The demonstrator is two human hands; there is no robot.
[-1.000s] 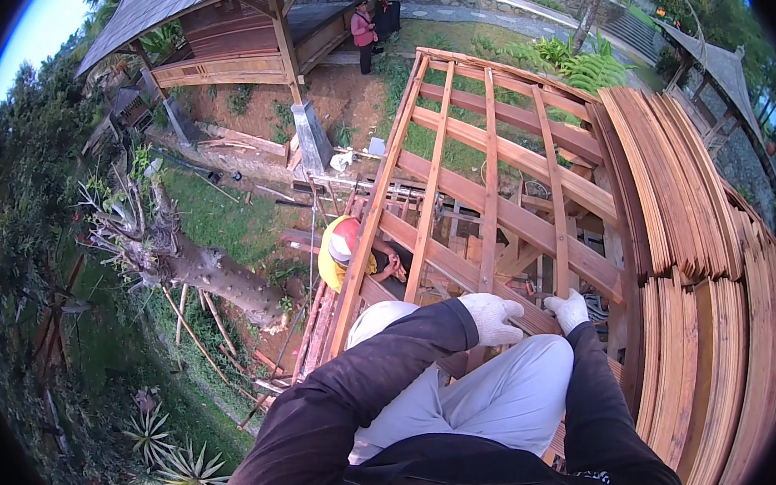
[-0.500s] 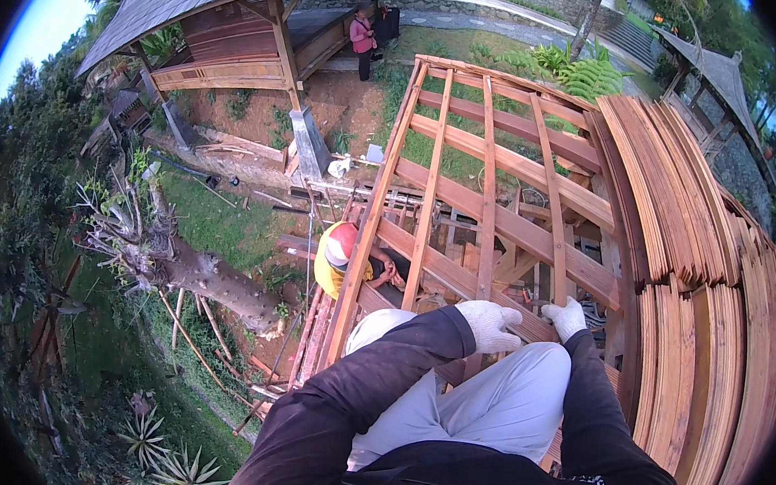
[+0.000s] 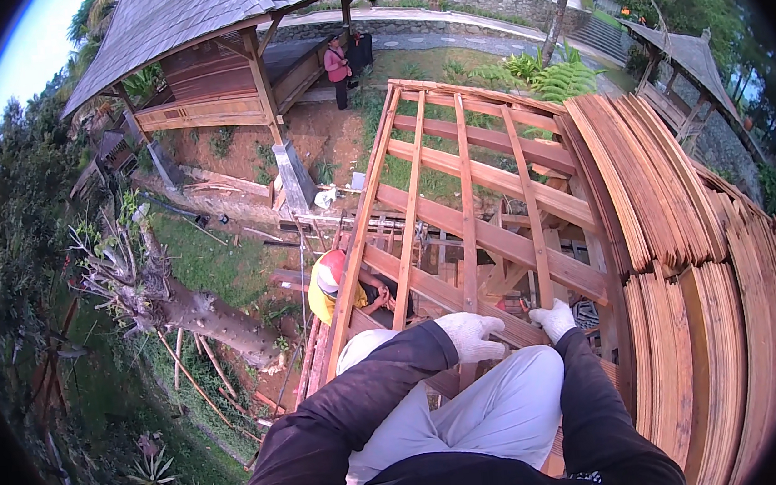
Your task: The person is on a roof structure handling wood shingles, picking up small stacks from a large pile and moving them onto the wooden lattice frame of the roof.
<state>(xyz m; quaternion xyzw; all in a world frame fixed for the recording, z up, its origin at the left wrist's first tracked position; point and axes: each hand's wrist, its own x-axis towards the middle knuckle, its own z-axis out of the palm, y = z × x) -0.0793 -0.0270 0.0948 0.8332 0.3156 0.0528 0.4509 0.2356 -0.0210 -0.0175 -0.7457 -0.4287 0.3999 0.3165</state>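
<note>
Both my hands wear white knit gloves and sit close together above my bent knees. My left hand (image 3: 473, 336) has its fingers curled, pointing right, in front of the lower part of a wooden batten; whatever lies inside them is hidden. To its right, my right hand (image 3: 554, 321) closes around the lower end of another wooden batten (image 3: 528, 204). These battens run up across thicker brown beams (image 3: 496, 225) of an open roof frame. A reddish plank (image 3: 518, 331) shows between my two hands.
Overlapping wooden shingles (image 3: 648, 185) cover the roof on the right. Below the frame's left edge crouches a person in a red-and-white helmet (image 3: 329, 273). Gaps between beams open onto the ground. Farther off are a cut tree trunk (image 3: 211, 316), a pavilion (image 3: 214, 115) and a standing person in pink (image 3: 336, 64).
The whole view has shifted, with the roof frame and background now slightly farther left. Both my hands keep nearly the same pose beside the battens.
</note>
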